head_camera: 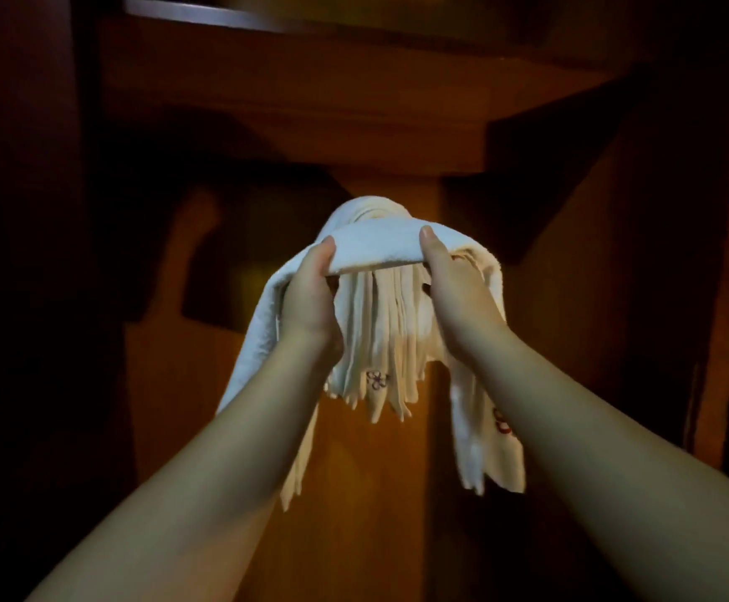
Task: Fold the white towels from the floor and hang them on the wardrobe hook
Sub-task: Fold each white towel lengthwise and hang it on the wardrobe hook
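Towels held up at the wardrobe, both our hands gripping one folded band.

From the head view, our left hand (310,293) and right hand (454,288) each clamp the white towel (376,247), thumbs on top, fingers curled beneath. Between and just beyond our hands hangs a bunch of folded towels (380,341), draped against the wardrobe panel (376,493); we cannot tell where the hook sits.
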Demonstrator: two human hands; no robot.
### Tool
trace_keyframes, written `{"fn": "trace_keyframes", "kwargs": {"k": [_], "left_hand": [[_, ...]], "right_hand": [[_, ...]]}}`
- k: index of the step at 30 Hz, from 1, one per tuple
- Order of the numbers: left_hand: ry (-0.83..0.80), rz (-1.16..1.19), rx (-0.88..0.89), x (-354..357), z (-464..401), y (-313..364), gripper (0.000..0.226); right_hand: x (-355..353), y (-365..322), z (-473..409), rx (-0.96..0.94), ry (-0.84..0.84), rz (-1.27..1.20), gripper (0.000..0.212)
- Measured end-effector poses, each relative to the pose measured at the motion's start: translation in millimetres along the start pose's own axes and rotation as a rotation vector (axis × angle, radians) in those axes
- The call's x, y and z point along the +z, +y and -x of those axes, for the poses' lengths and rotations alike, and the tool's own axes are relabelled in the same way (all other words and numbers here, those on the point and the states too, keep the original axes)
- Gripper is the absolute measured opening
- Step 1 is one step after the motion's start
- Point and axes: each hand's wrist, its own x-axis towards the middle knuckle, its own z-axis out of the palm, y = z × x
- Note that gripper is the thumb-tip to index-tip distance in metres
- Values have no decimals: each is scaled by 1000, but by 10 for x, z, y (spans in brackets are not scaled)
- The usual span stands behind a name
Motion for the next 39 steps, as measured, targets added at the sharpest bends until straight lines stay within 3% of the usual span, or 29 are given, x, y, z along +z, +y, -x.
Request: {"fn": "trace_keyframes", "kwargs": {"k": [5,9,13,16,20,23,27,34,39], "left_hand": [[16,-25,131,76,-645,391,35],[22,-111,173,112,-1129,607,34],[-15,-116,214,169,-1689,662,31],[-26,-156,210,154,-2100,633,50],[-153,-345,206,34,-2490,561,83],[-251,-441,139,-89,-2705,493,96],[-214,-511,94,-241,-2890,369,99],[-247,-517,111,-405,-3085,301,74],[-267,-584,29,-702,-3070,-79,103]], "right_hand": [[-123,-116,-698,81,26,-184,42],[-112,-184,-1345,13,179,-292,36],[-1,-105,-1914,15,168,-305,31],[90,-12,-2331,73,115,-249,48],[135,77,-2744,136,-101,-141,88],[128,189,-2915,132,-218,-176,89],[151,420,-3007,246,-347,-178,94],[148,565,-3196,172,-415,-197,92],[-19,1072,-3099,282,-464,-196,87]]}}
